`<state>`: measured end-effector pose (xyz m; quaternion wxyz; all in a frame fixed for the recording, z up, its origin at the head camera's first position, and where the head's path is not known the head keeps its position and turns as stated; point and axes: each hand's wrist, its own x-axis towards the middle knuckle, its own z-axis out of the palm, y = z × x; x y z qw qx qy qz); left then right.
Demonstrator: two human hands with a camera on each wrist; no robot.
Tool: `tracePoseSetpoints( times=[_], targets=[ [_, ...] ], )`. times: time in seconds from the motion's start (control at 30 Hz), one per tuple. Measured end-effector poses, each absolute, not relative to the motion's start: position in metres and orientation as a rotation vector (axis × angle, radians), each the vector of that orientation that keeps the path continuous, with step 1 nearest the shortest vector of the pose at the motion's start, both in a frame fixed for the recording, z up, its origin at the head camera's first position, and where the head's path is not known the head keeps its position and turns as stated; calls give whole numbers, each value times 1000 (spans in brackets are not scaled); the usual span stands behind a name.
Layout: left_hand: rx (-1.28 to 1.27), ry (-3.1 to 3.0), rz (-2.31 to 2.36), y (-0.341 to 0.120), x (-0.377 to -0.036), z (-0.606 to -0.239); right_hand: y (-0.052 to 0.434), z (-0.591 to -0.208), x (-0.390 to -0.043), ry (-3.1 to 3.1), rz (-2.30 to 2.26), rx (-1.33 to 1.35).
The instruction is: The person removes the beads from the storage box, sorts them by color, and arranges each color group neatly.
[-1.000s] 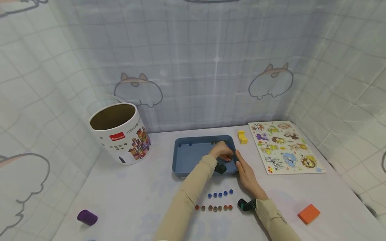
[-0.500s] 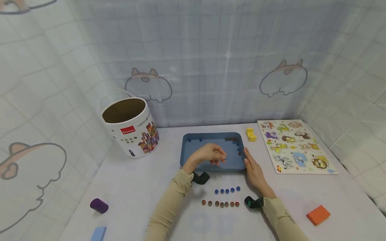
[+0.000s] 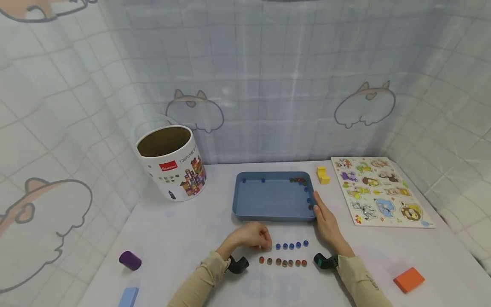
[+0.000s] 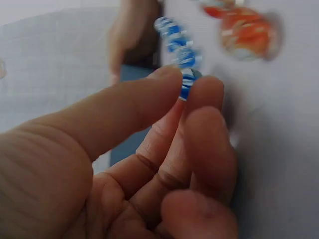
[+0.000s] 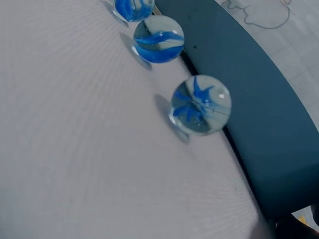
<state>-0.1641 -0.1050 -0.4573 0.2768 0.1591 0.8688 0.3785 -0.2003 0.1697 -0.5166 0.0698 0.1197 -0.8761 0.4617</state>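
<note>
My left hand (image 3: 251, 236) is at the left end of a row of blue-swirled marbles (image 3: 291, 246) on the table. In the left wrist view its thumb and forefinger pinch a blue-and-white marble (image 4: 187, 85), partly covered by the fingertips. In front of that row runs a second row of orange and brownish marbles (image 3: 284, 263). My right hand (image 3: 327, 224) rests with straight fingers against the right side of a shallow blue tray (image 3: 268, 218). Inside the tray, blue and brownish marbles (image 3: 298, 181) lie along the far and right walls. Clear marbles with blue swirls (image 5: 202, 105) sit beside the tray wall (image 5: 259, 99) in the right wrist view.
A large white printed bucket (image 3: 172, 170) stands at the back left. Right of the tray are a yellow block (image 3: 323, 175) and an animal puzzle board (image 3: 379, 192). A purple cylinder (image 3: 130, 260) and light blue block (image 3: 128, 297) lie left, an orange block (image 3: 409, 280) right.
My left hand has come out of the tray's right end, carrying a marble toward me and left to the end of the blue row. The right hand stays at the tray's side.
</note>
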Motion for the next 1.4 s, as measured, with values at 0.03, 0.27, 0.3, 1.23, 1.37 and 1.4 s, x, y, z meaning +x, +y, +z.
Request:
tracePoseSetpoints(
  times=[0.03, 0.27, 0.3, 1.23, 1.37, 1.4],
  targets=[
    [429, 2337, 1011, -104, -163, -458, 170, -517, -200, -2641, 1383, 360],
    [472, 2324, 1040, -99, -181, -431, 169, -516, -200, -2657, 1387, 351],
    [469, 2322, 1064, -96, -188, -425, 169, -516, -200, -2658, 1389, 348],
    [538, 2563, 724, 27, -252, -454, 170, -518, -199, -2650, 1365, 315],
    [564, 2546, 751, 26, -255, -454, 169, -518, -200, -2652, 1384, 317],
    [549, 2520, 800, 24, -256, -455, 169, -518, -201, -2655, 1388, 318]
  ],
)
